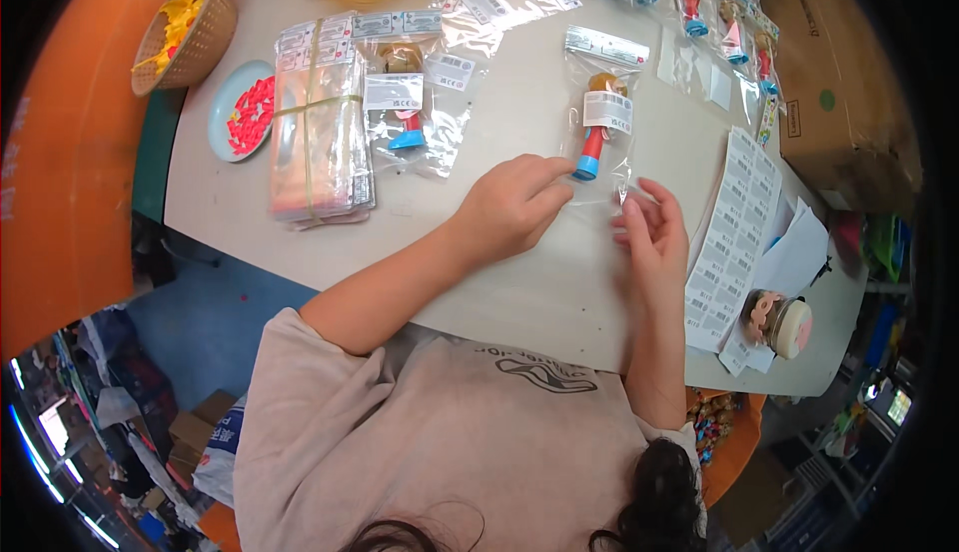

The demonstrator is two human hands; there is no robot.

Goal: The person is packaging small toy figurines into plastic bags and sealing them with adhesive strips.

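A clear plastic bag (603,117) lies on the pale table (519,282). It holds a small toy figure with a red body and a blue base, and has a white label stuck on it. My left hand (509,207) reaches to the bag's lower end, fingertips pinched at the toy's blue base. My right hand (654,232) hovers just right of the bag's lower corner, with its fingers loosely spread and touching the plastic edge.
Left of the hands lie a banded stack of empty clear bags (320,122) and another bagged toy (405,102). A blue plate of red pieces (245,112), two baskets (185,37), label sheets (734,232), a small jar (779,322) and a cardboard box (839,102) ring the table.
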